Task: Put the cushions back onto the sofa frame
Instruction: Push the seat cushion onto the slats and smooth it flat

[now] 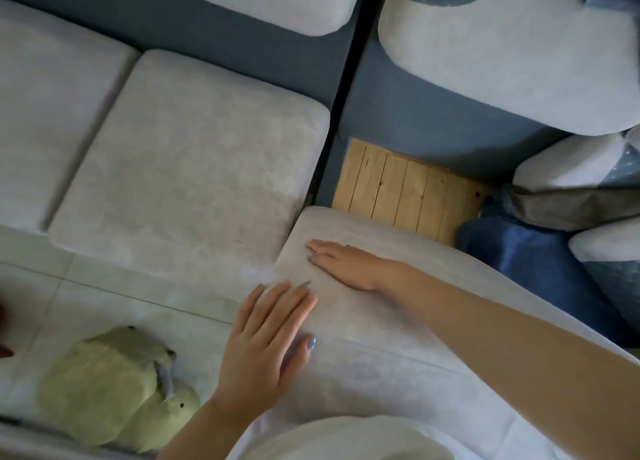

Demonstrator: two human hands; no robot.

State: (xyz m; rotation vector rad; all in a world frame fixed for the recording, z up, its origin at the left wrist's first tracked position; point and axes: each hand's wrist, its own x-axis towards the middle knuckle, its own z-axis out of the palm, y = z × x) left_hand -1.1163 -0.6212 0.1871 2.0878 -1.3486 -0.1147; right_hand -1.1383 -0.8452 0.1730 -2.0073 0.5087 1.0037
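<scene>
Grey cushion (381, 355) at lower centre is being pressed by left hand (263, 341) and right hand (349, 265), fingers flat, gripping nothing.

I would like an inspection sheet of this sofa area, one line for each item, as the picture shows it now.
Surface: wooden slats of the sofa frame partly bare.
Job's things: two seat cushions lie in place; a third cushion lies partly over the slats.
Clutter: green plush toy on the tiled floor; pillows and blue cloth at right.
Hands: left hand and right hand flat on the third cushion.
Cables: nothing seen.
Surroundings: back cushions above.
</scene>
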